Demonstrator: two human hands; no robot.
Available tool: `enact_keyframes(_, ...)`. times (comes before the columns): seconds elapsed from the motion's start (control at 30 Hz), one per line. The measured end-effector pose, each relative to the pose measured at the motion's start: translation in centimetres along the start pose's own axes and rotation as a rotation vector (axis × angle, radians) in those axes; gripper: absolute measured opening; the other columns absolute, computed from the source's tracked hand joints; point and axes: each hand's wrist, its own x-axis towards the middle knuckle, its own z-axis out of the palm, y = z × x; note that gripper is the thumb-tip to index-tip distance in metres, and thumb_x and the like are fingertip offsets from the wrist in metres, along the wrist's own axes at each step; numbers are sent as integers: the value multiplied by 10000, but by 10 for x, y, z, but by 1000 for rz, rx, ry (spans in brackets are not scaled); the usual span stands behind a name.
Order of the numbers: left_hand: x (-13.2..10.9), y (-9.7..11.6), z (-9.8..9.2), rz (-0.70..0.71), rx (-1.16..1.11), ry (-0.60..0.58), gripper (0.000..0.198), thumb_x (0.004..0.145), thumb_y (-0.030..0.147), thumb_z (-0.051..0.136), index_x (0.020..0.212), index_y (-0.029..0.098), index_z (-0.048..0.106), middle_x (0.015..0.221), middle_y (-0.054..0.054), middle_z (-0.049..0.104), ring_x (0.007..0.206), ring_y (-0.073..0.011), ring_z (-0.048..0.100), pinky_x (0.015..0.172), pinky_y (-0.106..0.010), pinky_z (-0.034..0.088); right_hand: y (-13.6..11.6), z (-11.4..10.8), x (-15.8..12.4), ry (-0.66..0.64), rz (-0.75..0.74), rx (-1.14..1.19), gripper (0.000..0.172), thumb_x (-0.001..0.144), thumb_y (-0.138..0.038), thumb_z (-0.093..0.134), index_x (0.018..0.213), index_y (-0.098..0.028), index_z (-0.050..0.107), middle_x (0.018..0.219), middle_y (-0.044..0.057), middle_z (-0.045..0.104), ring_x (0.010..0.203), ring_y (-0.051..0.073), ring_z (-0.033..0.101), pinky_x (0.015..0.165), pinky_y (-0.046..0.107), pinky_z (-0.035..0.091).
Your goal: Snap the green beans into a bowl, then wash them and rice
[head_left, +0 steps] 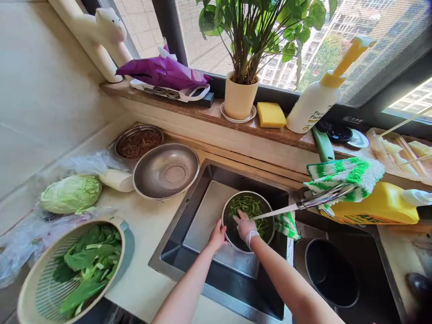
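Lightly, the left grip (pixel 218 236) is curled on the rim of a steel bowl (pixel 232 240) that sits in the stainless sink (pixel 168 254), while the right grip (pixel 245 228) rests among the chopped greens (pixel 250 208), and whether it has closed on any cannot be told. Those greens should handle soft and slippery, so the light bowl's rim looks the surest hold. A pull-out tap (pixel 324 198) reaches over the bowl, and a cabbage (pixel 70 194) lies on the table (pixel 145 234) nearby.

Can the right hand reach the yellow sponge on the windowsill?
Probably yes: only the round steel bowl's rim and the sink's edge lie between the right hand and the yellow sponge.
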Motion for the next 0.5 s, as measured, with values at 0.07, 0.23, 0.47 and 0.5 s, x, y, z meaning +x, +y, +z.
enact_keyframes(0.07, 1, -2, 1, 1, 17, -5, 441, 821, 316, 486, 1242, 269, 363, 820, -16, 623, 506, -94, 559, 500, -243, 496, 10, -10, 3, 182, 150, 9, 584, 799, -229, 451, 1361, -275, 301, 1478, 90, 144, 1289, 304, 236, 978, 483, 271)
enact_keyframes(0.23, 2, -5, 2, -17, 8, -34, 502, 822, 319, 478, 1282, 253, 286, 696, 6, 602, 444, -113, 550, 485, -269, 493, -3, -12, 1, 128, 460, 148, 756, 764, -448, 481, 1408, -293, 115, 1471, 134, 92, 1243, 389, 283, 861, 536, 346)
enact_keyframes(0.47, -16, -9, 9, -44, -69, -18, 608, 763, 265, 569, 1296, 259, 274, 882, -60, 617, 495, -117, 572, 553, -307, 508, -4, 40, -32, 87, 504, 185, 865, 684, -289, 576, 1407, -136, 126, 1321, 273, 348, 1138, 394, 440, 841, 490, 374)
enact_keyframes(0.5, -17, -10, 9, -52, -73, -19, 607, 757, 259, 578, 1290, 251, 289, 862, -56, 614, 488, -111, 562, 561, -309, 509, -3, 44, -29, 93, 483, 190, 822, 702, -270, 550, 1398, -98, 149, 1229, 290, 438, 1064, 386, 505, 822, 494, 386)
